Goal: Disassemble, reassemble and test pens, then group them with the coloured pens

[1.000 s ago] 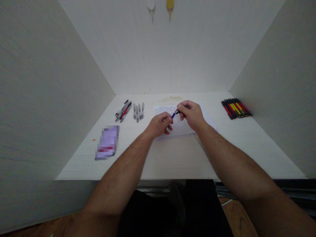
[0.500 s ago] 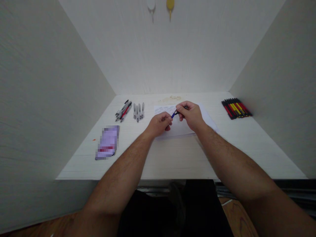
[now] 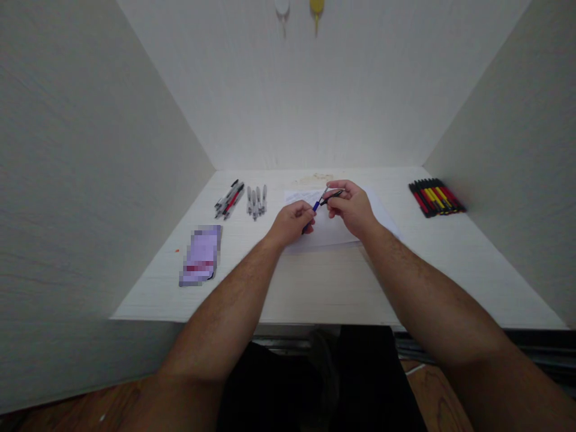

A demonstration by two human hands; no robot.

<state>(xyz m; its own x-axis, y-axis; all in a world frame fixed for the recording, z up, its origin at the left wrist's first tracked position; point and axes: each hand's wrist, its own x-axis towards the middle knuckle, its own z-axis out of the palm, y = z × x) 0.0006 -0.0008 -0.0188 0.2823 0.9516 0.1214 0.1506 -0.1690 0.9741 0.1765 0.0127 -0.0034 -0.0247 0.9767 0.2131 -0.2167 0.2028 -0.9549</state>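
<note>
My left hand (image 3: 291,224) is closed around a blue pen barrel (image 3: 315,206), its end pointing up and right. A thin refill (image 3: 324,192) sticks out of that end, and the index finger of my right hand (image 3: 355,209) is at its tip. Between my right thumb and fingers is a black pen part (image 3: 332,197), apart from the barrel. Both hands are above a stack of white paper (image 3: 335,235).
Clear and red pens (image 3: 230,198) lie at the left, beside several transparent pen barrels (image 3: 255,201). Nearer me is a blurred purple packet (image 3: 201,255). At the right is a row of black, red and yellow pens (image 3: 436,197). Panels enclose the table's sides and back.
My right hand's index finger has lifted and straightened, and the refill now shows above the blue barrel. The black part has turned sideways in my right hand. The view has shifted slightly.
</note>
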